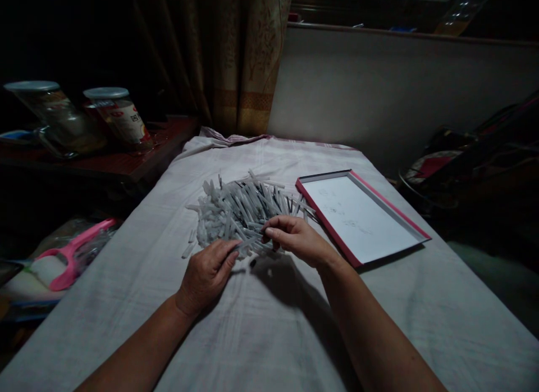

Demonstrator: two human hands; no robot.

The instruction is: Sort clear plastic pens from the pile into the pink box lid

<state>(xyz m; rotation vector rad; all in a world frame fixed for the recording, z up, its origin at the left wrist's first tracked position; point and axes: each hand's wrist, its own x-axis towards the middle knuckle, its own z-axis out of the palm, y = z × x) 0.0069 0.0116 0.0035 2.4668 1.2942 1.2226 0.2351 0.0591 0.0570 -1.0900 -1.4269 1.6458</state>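
A pale checked cloth (261, 341) covers the table, rumpled along its far edge. From its middle, a heap of slim translucent pieces (240, 204) lies toward eleven o'clock, a shallow red-sided tray (357, 218) toward two.

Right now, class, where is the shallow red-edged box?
In the head view, the box lies right of centre on the pale cloth, just right of the pile of thin strips and the right hand.

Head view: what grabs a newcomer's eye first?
The heap of thin, translucent pieces in mid-frame on the pale cloth, with the left hand and right hand at its near side. Next, the red-edged shallow tray with a white inside, right of the heap. Then the bright pink object at far left, beside the cloth.
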